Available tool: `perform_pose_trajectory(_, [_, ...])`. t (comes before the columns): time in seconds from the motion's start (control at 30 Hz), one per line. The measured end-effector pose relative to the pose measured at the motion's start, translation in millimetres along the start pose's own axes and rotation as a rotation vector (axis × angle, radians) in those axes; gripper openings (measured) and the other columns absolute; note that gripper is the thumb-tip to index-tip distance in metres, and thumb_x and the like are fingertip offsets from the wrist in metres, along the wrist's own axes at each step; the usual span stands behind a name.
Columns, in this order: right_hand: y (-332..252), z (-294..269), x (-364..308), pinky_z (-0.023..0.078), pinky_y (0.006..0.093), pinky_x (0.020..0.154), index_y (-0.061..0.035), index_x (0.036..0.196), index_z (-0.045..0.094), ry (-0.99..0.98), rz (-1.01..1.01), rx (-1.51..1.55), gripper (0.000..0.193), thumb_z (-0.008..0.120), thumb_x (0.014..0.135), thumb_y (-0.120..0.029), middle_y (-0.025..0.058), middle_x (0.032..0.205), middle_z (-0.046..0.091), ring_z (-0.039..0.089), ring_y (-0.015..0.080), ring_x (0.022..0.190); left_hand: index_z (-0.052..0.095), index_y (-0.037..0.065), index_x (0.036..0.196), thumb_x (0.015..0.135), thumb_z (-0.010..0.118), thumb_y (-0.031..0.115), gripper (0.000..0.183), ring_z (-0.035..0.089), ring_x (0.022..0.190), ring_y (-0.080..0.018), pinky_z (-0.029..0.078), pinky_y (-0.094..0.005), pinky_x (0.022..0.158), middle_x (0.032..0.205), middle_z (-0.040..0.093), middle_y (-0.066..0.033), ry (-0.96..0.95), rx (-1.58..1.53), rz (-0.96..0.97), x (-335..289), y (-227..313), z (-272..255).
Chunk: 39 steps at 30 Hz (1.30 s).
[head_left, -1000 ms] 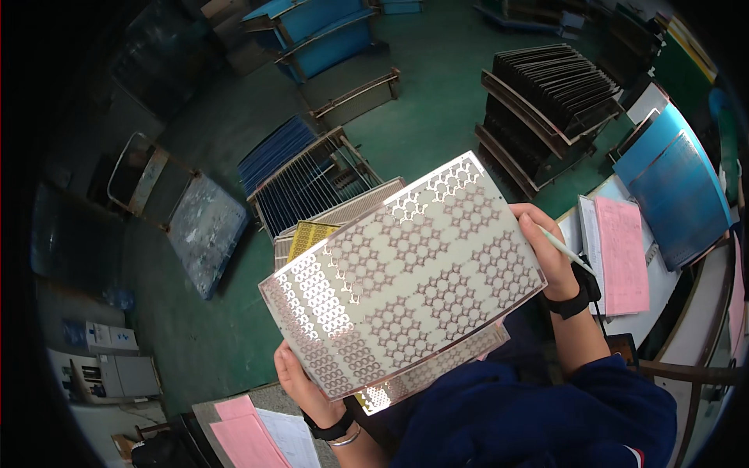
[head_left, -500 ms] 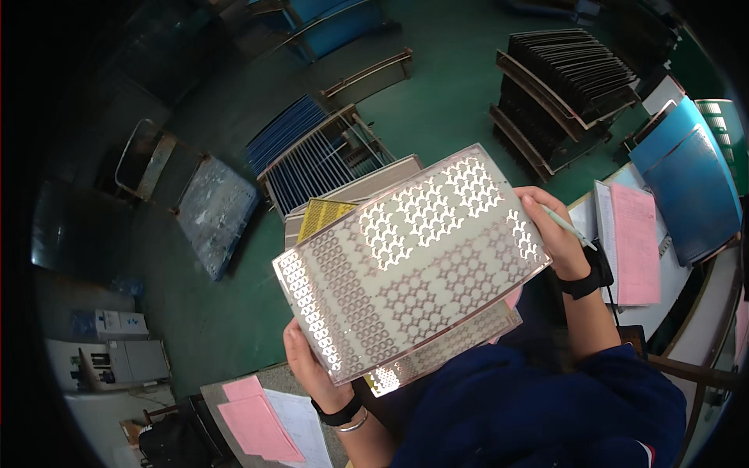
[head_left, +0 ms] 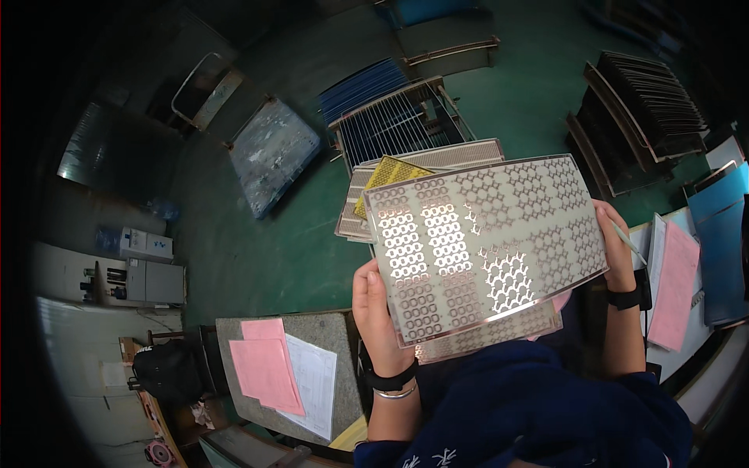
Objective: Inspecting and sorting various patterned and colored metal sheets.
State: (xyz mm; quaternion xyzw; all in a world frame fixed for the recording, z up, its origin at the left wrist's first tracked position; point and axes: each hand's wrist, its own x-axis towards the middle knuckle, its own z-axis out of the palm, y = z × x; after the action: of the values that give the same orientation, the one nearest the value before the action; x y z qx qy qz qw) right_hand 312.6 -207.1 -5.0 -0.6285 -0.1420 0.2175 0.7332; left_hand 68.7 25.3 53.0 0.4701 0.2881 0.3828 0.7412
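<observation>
Both my hands hold up a pale circuit board panel [head_left: 546,234] with rows of shiny metal patterns. My left hand [head_left: 381,324] is closed on its left edge, thumb by the face and fingers partly hidden. My right hand [head_left: 616,246] grips the right edge. A thin pale green pen [head_left: 630,243] sticks out from that hand. Below the held panel, near my body, a second patterned panel [head_left: 507,331] shows mostly covered. Just beyond the held panel, a yellow patterned sheet [head_left: 390,173] lies on a stack of light panels [head_left: 460,150].
A grey table [head_left: 331,331] at lower left bears pink sheets [head_left: 267,374] and white paper [head_left: 318,390]. Slatted racks [head_left: 390,117] stand ahead, dark ones [head_left: 647,117] far right. A scuffed blue-edged platform [head_left: 273,156] sits on the green floor. More pink paper [head_left: 675,288] lies right.
My view has swung left, so the surroundings sit farther right. The held panel has turned clockwise to lie more level, and its bright reflections have shifted. Both hands keep their hold.
</observation>
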Motion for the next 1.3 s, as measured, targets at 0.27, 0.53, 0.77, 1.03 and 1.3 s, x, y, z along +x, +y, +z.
perform_pose_trajectory(0.27, [2, 1, 2, 0.045, 0.0193, 0.079, 0.0040, 0.111, 0.057, -0.015, -0.009, -0.042, 0.030, 0.044, 0.098, -0.020, 0.0047, 0.098, 0.064, 0.058, 0.0063, 0.088, 0.051, -0.003, 0.112, 0.101, 0.038, 0.026, 0.033, 0.059, 0.091, -0.0130, 0.048, -0.0273, 0.081, 0.103, 0.061, -0.0110, 0.018, -0.053, -0.034, 3, -2, 0])
perform_pose_trajectory(0.53, [0, 1, 1, 0.045, 0.0209, 0.081, 0.0042, 0.113, 0.056, 0.012, -0.029, -0.038, 0.032, 0.043, 0.099, -0.021, 0.0056, 0.102, 0.063, 0.058, 0.0076, 0.091, 0.050, -0.004, 0.113, 0.101, 0.038, 0.025, 0.034, 0.060, 0.089, -0.0129, 0.049, -0.0258, 0.078, 0.103, 0.061, -0.0111, 0.015, 0.035, 0.016, 2, -2, -7])
perform_pose_trajectory(0.77, [2, -2, 0, 0.044, 0.0218, 0.082, 0.0043, 0.114, 0.055, 0.059, -0.114, -0.024, 0.033, 0.041, 0.099, -0.021, 0.0070, 0.102, 0.062, 0.058, 0.0085, 0.092, 0.050, -0.005, 0.113, 0.099, 0.043, 0.025, 0.034, 0.060, 0.089, -0.0120, 0.049, -0.0250, 0.078, 0.102, 0.061, -0.0104, 0.014, 0.122, 0.092, 0, -3, -11])
perform_pose_trajectory(1.03, [-2, -8, -3, 0.044, 0.0262, 0.088, 0.0025, 0.120, 0.048, -0.067, -0.180, 0.050, 0.031, 0.042, 0.094, -0.014, 0.0087, 0.109, 0.059, 0.056, 0.0124, 0.100, 0.053, -0.002, 0.109, 0.095, 0.051, 0.013, 0.020, 0.057, 0.092, -0.0110, 0.045, -0.0247, 0.083, 0.103, 0.061, -0.0083, -0.043, 0.163, 0.175, 3, -3, -27])
perform_pose_trajectory(1.3, [9, -10, 4, 0.054, 0.0368, 0.088, -0.0066, 0.096, 0.046, -0.193, -0.244, 0.357, 0.008, 0.053, 0.091, -0.006, 0.0231, 0.128, 0.049, 0.057, 0.0279, 0.111, 0.058, 0.001, 0.109, 0.091, 0.052, -0.001, 0.020, 0.045, 0.123, -0.0253, 0.036, -0.0380, 0.104, 0.135, 0.044, -0.0171, -0.157, 0.170, 0.388, 9, -9, -33])
